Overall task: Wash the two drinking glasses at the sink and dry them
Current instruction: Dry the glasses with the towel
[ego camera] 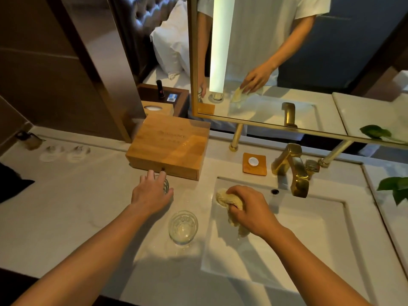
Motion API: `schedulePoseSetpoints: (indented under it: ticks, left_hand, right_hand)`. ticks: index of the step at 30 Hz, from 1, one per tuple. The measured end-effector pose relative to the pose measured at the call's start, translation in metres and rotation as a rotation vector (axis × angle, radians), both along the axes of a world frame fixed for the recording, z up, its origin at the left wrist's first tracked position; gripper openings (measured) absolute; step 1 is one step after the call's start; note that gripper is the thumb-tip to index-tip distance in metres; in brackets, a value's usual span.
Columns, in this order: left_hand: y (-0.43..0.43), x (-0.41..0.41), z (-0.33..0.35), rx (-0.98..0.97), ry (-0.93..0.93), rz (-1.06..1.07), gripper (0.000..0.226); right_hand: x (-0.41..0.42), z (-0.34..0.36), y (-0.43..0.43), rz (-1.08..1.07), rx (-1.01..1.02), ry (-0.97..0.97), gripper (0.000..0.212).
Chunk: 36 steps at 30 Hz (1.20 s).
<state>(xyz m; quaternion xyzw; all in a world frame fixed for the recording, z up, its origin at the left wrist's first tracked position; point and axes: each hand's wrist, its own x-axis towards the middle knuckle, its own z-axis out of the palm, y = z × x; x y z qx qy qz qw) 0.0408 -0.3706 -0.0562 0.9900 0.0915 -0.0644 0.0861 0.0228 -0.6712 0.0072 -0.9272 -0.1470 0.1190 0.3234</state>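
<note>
While the person's left hand (152, 192) reaches forward over the pale counter (77, 206), its fingers curl down around the far glass (166, 186), which stands just in front of the wooden box (170, 146). Only a sliver of that glass's ribbed wall shows between thumb and fingers, so how firmly it is gripped cannot be told. The near glass (182, 227) stands upright and free on the counter, between the two forearms, just left of the sink (287, 239) and apart from both hands. It is clear, with a patterned wall, and its mouth faces up. The right hand (250, 209) is closed around a pale yellow cloth (225, 200), bunching it. This hand sits at the left rim of the sink, with one end of the cloth sticking out past the fingers toward the box and the other end hanging below the palm into the basin. A gold tap (293, 171) rises behind the basin, its spout angled down over the bowl. A small wooden coaster (259, 170) with a round white item on it lies between the box and the tap. Above, the mirror (287, 62) repeats both hands, the cloth and a glass, and green leaves (395, 188) poke in at the right edge
</note>
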Motion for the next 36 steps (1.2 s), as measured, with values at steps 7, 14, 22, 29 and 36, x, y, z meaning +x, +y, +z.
schedulePoseSetpoints:
  ticks: [7,14,22,29,36]
  left_hand:
    - [0.004,-0.001,-0.007,-0.003,0.035,0.059,0.052]
    - [0.000,-0.001,-0.006,0.059,0.057,0.071,0.050]
    - [-0.026,-0.020,0.031,0.003,-0.216,-0.080,0.061]
    - [-0.062,-0.077,0.014,-0.135,0.274,-0.308,0.102]
    - [-0.073,-0.085,0.009,-0.324,0.233,-0.157,0.082]
  right_hand:
    - [-0.007,-0.005,-0.001,-0.186,0.250,0.086,0.069]
    - [-0.012,-0.013,0.002,-0.418,0.703,0.340,0.063]
    - [-0.013,-0.015,-0.003,-0.514,0.969,0.501,0.054]
    - [-0.017,-0.019,-0.006,-0.559,1.061,0.617,0.049]
    - [-0.028,-0.021,-0.022,-0.597,1.108,0.749,0.055]
